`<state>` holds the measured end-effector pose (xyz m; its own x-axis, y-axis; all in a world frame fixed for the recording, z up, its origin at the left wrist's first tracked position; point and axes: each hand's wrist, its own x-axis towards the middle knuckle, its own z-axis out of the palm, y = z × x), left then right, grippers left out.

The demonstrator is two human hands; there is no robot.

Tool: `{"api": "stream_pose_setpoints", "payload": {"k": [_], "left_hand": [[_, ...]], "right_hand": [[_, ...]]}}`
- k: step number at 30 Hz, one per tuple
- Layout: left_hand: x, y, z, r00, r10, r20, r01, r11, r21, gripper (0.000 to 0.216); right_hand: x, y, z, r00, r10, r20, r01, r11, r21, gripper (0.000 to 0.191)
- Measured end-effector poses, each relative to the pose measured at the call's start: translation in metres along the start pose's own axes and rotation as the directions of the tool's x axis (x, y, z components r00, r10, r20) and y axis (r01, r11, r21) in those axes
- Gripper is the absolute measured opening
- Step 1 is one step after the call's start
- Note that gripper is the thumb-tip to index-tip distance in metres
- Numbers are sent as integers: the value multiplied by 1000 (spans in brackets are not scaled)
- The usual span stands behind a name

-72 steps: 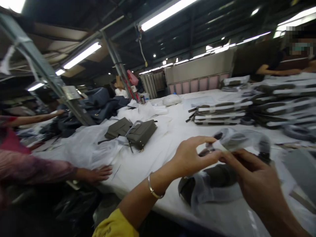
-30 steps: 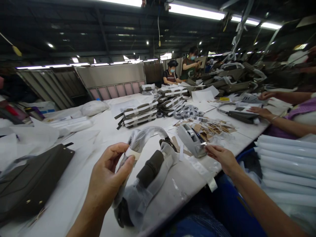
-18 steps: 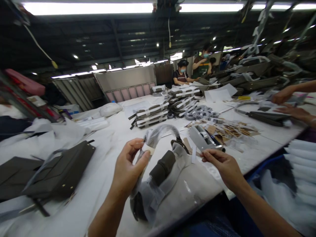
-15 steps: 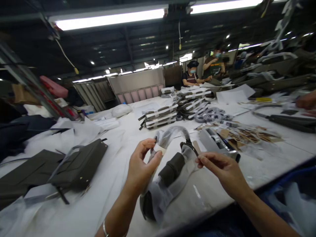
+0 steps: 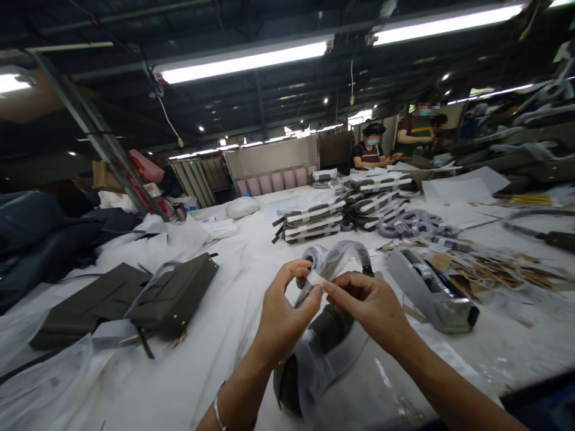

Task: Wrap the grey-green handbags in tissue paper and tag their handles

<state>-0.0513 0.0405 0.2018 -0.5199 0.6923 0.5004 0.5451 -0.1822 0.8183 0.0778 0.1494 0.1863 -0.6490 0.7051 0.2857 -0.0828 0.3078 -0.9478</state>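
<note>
Over a small dark olive bag [image 5: 291, 383], partly covered in pale wrapping, my two hands meet close together. My left hand [image 5: 287, 305] pinches one side of the plastic-wrapped handle [image 5: 344, 254] with a small white slip [image 5: 317, 279] against it. The thumb and fingertips of my right hand [image 5: 375, 305] are closed on the slip's right edge. The handle loops up behind the hands; its right end is partly hidden by my right hand. To the right of that hand stands a grey tape dispenser [image 5: 431, 293].
Flat olive bags [image 5: 175, 293] lie on the left of the white table. Behind my hands are stacked wrapped straps [image 5: 309, 221] and coiled handles [image 5: 413, 224]. Brown tags [image 5: 498, 266] spread at right. Two co-workers, one a person in a dark cap [image 5: 372, 146], are across the table.
My right hand has moved left from the handle's dark strap end to the white slip at my left hand. The whole view has shifted, showing more of the left side.
</note>
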Motion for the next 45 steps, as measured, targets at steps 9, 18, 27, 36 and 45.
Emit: {"api": "stream_pose_setpoints", "payload": {"k": [9,18,27,36,45], "left_hand": [[-3,8,2,998,-53,28,54,998,-22,32],[-7,4,3,995,-53,-89,71,976,208,36],[-5,1,4,996,-93,-13,92,941,326,48],[-5,2,1,998,-64,-5,62,930,363,43],[-5,4,9,999,-20,31,16,992,126,27]], "right_hand": [[0,-9,-2,997,-64,41,68,992,-105,35],[-4,6,-3,971,61,229,-147,913,380,30],[-2,14,5,993,-114,-7,109,933,342,18],[1,16,20,992,-94,-84,118,927,355,25],[5,9,1,994,-113,15,107,969,222,21]]}}
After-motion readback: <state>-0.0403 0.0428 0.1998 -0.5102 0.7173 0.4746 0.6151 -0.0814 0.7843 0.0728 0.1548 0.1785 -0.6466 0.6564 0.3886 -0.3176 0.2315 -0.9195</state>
